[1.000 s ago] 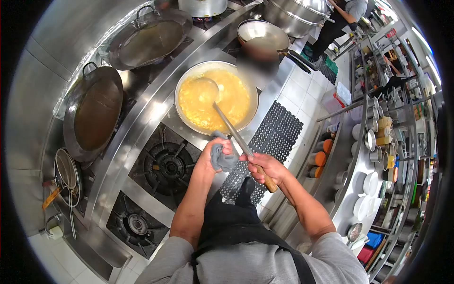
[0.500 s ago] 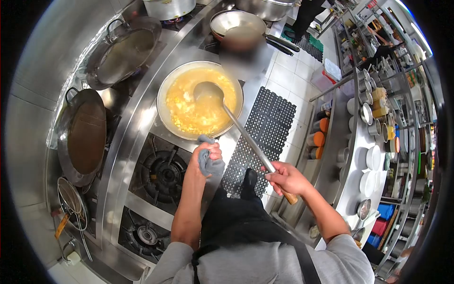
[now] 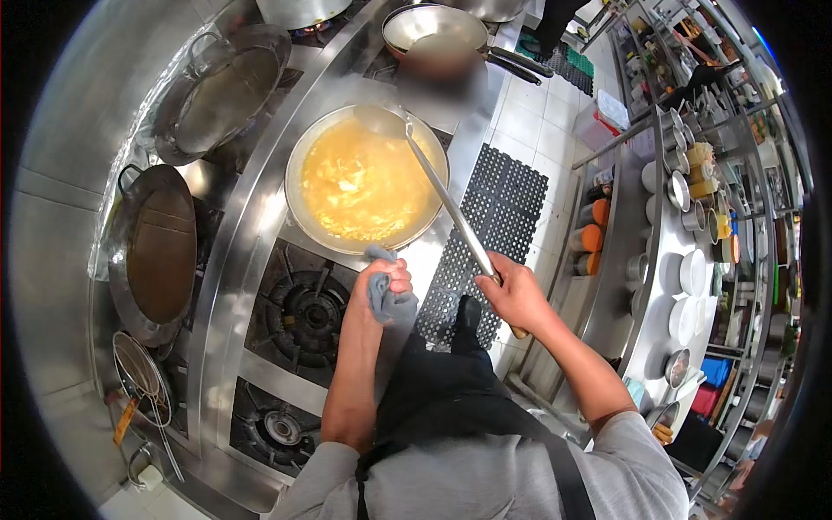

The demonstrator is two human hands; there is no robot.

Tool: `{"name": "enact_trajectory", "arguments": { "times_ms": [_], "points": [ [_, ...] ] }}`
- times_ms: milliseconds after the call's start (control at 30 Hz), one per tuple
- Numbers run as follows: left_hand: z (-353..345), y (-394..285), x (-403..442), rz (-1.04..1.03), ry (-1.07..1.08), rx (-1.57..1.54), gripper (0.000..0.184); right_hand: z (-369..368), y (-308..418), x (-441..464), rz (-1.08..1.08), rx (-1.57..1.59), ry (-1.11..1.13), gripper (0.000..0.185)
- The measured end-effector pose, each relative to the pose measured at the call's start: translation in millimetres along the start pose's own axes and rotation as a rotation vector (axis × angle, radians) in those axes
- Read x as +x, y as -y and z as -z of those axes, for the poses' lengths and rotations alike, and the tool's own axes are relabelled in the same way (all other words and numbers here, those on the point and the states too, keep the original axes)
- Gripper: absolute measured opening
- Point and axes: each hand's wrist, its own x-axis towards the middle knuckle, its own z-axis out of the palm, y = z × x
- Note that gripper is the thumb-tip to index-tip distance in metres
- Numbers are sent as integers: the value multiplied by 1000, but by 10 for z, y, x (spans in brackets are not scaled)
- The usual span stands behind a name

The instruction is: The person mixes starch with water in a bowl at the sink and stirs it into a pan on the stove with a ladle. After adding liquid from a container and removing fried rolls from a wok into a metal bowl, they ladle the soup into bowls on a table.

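A wide pan [image 3: 295, 186] of steaming yellow liquid with pale and yellow bits sits on the stove. My right hand [image 3: 513, 295] is wrapped round the wooden end of a long metal ladle [image 3: 451, 204]. The ladle's bowl lies at the far side of the pan, over the liquid; steam blurs whether it touches. In my left hand [image 3: 381, 286] a bunched grey cloth [image 3: 390, 302] is gripped, close to the pan's near rim. Part of the pan's rim seems covered by the cloth and fingers.
Two dark woks [image 3: 154, 260] stand at the left, with strainers [image 3: 139, 368] below them. Two burners [image 3: 308, 314] lie left of my left arm. Frying pans [image 3: 438, 30] with black handles are beyond the pan. Shelves and bowls [image 3: 692, 273] line the right; a person [image 3: 555, 22] stands far off.
The ladle's bowl has gone from inside the pan to its far side. My right hand first moved right, away from my left hand, then slightly up. My left hand keeps the cloth. The view has shifted.
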Motion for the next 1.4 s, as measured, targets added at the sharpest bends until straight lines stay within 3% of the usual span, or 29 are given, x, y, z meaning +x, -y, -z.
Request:
{"name": "enact_trajectory", "arguments": {
  "times_ms": [67,167,367,500,800,1000,1133,1267,1333,1367,1400],
  "points": [
    [15,-11,-25,-6,-12,14,12,-86,2,37,38,-17,-40,27],
    [10,-17,-51,4,-7,29,13,-90,143,60,-181,116,145,26],
    [-43,-10,-133,-19,-114,77,17,-103,225,-232,-473,843,496,29],
    [-97,56,-229,1,-179,128,18,90,299,-467,-596,1284,586,33],
    [-359,631,-435,84,-290,243,18,744,298,-1298,-685,1832,723,40],
    [-646,1373,-328,174,-288,201,18,1251,360,-2105,-643,1328,440,36],
    [-415,1869,60,365,-187,176,20,1481,-23,-2758,-615,1116,266,28],
    [-655,2110,136,510,-206,230,23,1543,-13,-3194,-532,705,92,26],
    [-602,2424,323,567,-205,252,23,1660,-210,-3483,-472,447,20,31],
    [-518,2658,415,568,-211,266,23,1715,-395,-3720,-355,285,-161,28],
    [-466,2892,487,586,-225,247,22,1825,-538,-3910,-398,153,-179,27]
  ]
}}
